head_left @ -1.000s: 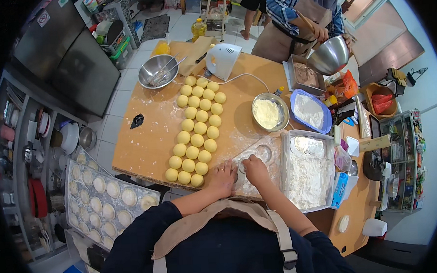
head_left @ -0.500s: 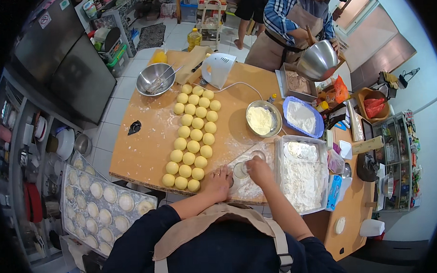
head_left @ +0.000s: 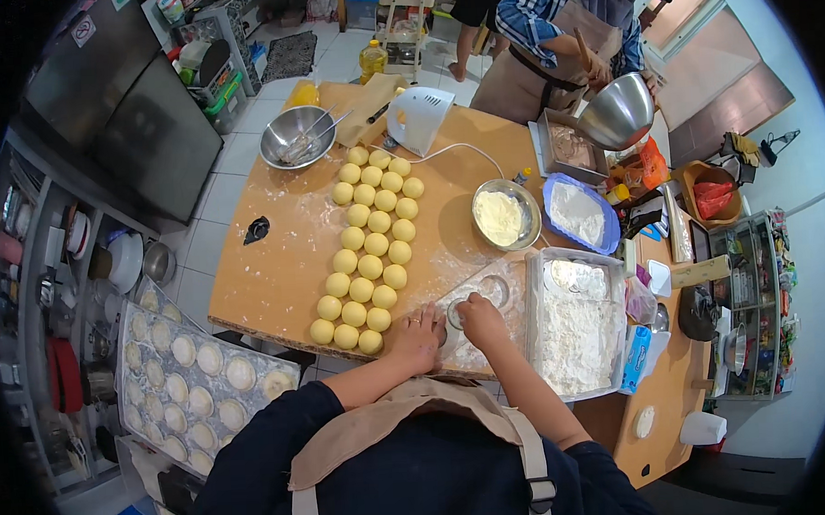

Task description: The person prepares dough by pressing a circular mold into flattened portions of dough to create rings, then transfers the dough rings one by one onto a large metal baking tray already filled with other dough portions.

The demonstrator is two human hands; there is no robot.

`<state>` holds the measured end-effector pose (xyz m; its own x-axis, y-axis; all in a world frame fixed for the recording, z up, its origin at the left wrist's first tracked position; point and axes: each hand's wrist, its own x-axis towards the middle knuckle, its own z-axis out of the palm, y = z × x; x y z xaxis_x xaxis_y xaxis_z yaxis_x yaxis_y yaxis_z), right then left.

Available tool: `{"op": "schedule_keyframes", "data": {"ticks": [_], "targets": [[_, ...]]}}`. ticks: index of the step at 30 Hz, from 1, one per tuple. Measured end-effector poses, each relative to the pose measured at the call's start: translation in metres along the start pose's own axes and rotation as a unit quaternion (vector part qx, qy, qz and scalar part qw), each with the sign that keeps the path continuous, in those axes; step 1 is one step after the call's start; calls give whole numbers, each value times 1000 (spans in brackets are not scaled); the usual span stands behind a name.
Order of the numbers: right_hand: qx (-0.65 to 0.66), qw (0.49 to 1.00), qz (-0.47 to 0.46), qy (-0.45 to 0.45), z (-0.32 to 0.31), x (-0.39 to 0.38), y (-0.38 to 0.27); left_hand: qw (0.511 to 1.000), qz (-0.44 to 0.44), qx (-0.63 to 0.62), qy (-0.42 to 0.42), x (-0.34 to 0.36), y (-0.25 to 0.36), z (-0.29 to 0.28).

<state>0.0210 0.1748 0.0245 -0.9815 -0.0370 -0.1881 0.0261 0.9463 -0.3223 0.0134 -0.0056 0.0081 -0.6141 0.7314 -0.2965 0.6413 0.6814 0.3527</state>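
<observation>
My left hand [head_left: 418, 339] rests on the left edge of a floured board [head_left: 472, 352], fingers spread and bent slightly, beside rows of yellow dough balls [head_left: 370, 269]. What lies under its palm is hidden. My right hand [head_left: 478, 319] has its fingers bent together over a pale round piece [head_left: 455, 314] on the board, with a ring-shaped mark just behind it; exactly what they grip is hidden. Right of the board is a plastic tub of flour [head_left: 573, 342]; behind it sit a metal bowl of pale cream [head_left: 501, 215] and a blue tray of white powder [head_left: 578, 212].
A co-worker [head_left: 565, 62] stirs in a tilted steel bowl [head_left: 616, 110] behind the table. A white mixer [head_left: 425, 114] and a whisk bowl [head_left: 297, 138] stand at the back. A floured sheet of dough rounds [head_left: 202, 391] is at lower left. Another person's legs [head_left: 466, 43] show behind.
My right hand shifted a little right, then back left over the board; my left hand stayed put. The co-worker's bowl moved slightly. The whole view shifts a little with my head.
</observation>
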Motion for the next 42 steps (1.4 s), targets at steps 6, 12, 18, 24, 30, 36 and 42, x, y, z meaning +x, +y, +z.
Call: {"op": "schedule_keyframes", "data": {"ticks": [6, 12, 18, 24, 30, 36, 42], "targets": [[25, 999, -2, 32, 10, -2, 1, 1000, -4, -17, -1, -2, 2, 0], [6, 999, -6, 32, 6, -2, -5, 1000, -10, -29, 7, 0, 0, 5], [19, 1000, 6, 8, 5, 4, 7, 1000, -1, -28, 10, 0, 0, 5], [124, 986, 52, 100, -33, 6, 13, 1000, 4, 6, -5, 0, -1, -1], [36, 996, 79, 21, -25, -3, 3, 1000, -3, -1, -9, -1, 1, -1], [45, 998, 35, 3, -11, -2, -2, 1000, -10, -14, -12, 0, 1, 2], [25, 1000, 12, 11, 2, -2, -1, 1000, -11, -15, -11, -2, 0, 1]]}}
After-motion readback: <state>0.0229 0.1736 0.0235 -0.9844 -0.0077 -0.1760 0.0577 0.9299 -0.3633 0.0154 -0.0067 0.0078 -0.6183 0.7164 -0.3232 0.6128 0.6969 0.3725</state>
